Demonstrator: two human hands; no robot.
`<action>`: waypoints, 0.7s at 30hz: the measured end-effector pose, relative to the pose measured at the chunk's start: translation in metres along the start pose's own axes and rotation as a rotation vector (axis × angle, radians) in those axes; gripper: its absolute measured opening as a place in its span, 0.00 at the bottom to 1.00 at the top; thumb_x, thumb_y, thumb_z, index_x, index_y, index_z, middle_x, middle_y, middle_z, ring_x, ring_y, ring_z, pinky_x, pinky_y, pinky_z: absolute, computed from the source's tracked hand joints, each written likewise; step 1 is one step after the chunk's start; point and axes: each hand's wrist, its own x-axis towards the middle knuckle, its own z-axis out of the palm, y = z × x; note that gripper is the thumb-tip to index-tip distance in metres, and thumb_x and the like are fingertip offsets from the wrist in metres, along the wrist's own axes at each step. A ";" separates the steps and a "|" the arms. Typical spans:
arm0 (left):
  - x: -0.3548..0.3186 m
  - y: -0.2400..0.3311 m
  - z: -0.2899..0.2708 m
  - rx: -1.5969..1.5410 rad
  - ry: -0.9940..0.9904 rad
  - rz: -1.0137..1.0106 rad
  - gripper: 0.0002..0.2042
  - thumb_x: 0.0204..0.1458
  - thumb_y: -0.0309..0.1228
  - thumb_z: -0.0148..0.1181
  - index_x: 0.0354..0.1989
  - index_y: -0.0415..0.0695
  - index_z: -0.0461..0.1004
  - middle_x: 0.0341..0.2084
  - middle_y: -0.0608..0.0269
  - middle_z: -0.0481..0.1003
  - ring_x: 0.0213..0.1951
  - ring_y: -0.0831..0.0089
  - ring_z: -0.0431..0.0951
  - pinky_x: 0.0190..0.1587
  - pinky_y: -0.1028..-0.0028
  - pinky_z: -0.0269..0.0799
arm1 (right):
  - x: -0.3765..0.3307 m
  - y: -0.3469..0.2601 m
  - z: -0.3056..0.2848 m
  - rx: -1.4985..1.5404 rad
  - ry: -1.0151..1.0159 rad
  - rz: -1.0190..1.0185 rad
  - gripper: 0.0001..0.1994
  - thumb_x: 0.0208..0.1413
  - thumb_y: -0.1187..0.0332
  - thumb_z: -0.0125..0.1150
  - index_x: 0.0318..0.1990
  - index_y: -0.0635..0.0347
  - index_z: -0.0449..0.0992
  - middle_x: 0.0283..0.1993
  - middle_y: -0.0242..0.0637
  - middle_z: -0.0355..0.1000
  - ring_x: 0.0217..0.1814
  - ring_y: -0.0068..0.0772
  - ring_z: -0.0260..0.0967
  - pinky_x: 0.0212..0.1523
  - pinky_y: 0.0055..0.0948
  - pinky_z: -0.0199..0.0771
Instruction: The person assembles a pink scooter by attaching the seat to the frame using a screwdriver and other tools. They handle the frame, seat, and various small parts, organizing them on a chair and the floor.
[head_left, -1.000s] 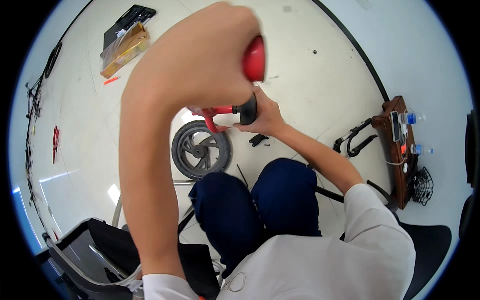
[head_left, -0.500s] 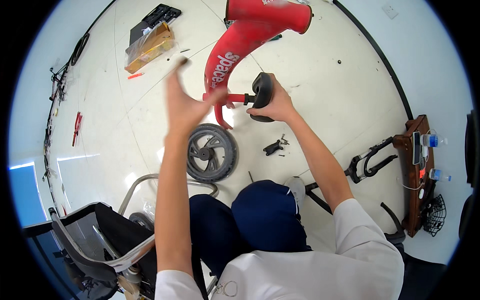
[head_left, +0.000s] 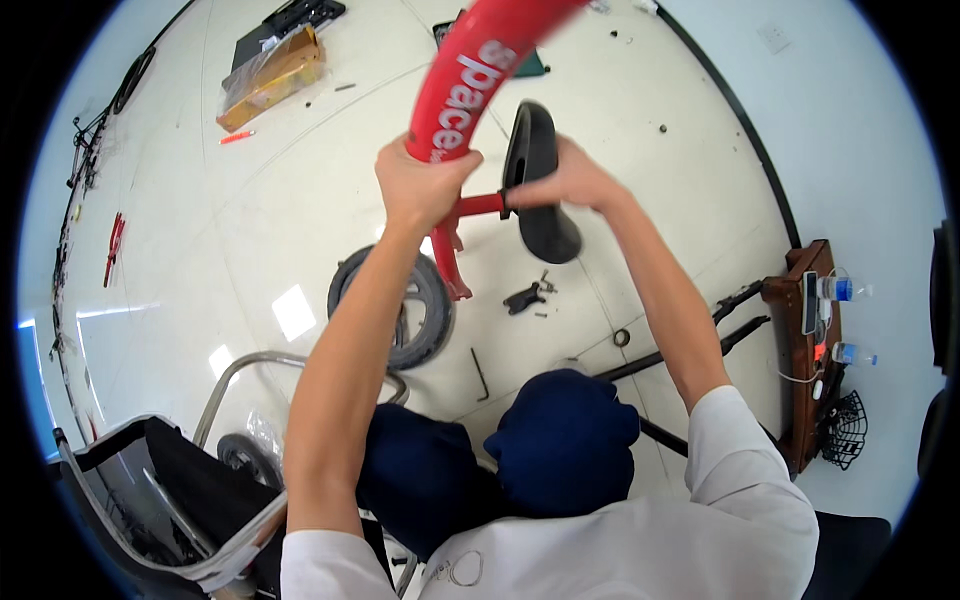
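Observation:
A red bike frame (head_left: 465, 90) with white lettering hangs in front of me, its upper end cut off by the picture's edge. My left hand (head_left: 425, 185) is wrapped round its curved tube, just above the forked red end. A black bike saddle (head_left: 548, 235) sits on a thin red seat post (head_left: 480, 205) joined to the frame, and it stands on edge. My right hand (head_left: 570, 180) grips the saddle from its right side, thumb across the underside. Beyond and below the frame, a small black wheel (head_left: 435, 310) lies on the floor, partly hidden by my left forearm.
On the floor are a black bracket with screws (head_left: 523, 298), a hex key (head_left: 480, 375) and a black fork (head_left: 735, 335). A yellow box (head_left: 275, 80) lies far left. A wooden stand (head_left: 800, 350) with bottles is at right, a chair (head_left: 150, 500) at lower left.
My left hand has come up to the red tube and closed round it. The frame has moved nearer and swung, and the saddle has turned in my right hand.

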 end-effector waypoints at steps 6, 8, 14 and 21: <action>0.000 0.033 0.002 0.102 -0.074 -0.051 0.16 0.33 0.34 0.71 0.29 0.37 0.79 0.23 0.59 0.80 0.26 0.71 0.80 0.35 0.70 0.77 | -0.029 0.015 0.023 0.020 0.153 -0.300 0.55 0.25 0.57 0.82 0.66 0.62 0.60 0.58 0.44 0.69 0.59 0.40 0.69 0.62 0.37 0.68; 0.002 0.024 -0.001 0.074 -0.072 -0.082 0.17 0.33 0.35 0.71 0.30 0.38 0.79 0.23 0.58 0.80 0.26 0.70 0.80 0.35 0.70 0.77 | -0.029 0.012 0.022 -0.007 0.127 -0.293 0.53 0.25 0.60 0.83 0.65 0.61 0.60 0.56 0.42 0.70 0.58 0.38 0.69 0.61 0.37 0.69; -0.017 0.037 0.003 0.160 -0.008 -0.204 0.19 0.32 0.37 0.71 0.33 0.38 0.80 0.24 0.57 0.81 0.27 0.68 0.81 0.36 0.69 0.78 | -0.040 0.016 0.018 0.090 0.107 -0.266 0.58 0.24 0.60 0.85 0.69 0.59 0.57 0.60 0.43 0.68 0.61 0.39 0.68 0.63 0.38 0.68; -0.018 0.035 0.003 0.211 0.045 -0.256 0.19 0.33 0.38 0.71 0.32 0.38 0.80 0.25 0.56 0.81 0.28 0.66 0.82 0.36 0.67 0.78 | -0.069 0.049 0.011 0.165 0.286 -0.291 0.53 0.31 0.60 0.84 0.68 0.59 0.57 0.62 0.45 0.67 0.66 0.41 0.66 0.66 0.43 0.65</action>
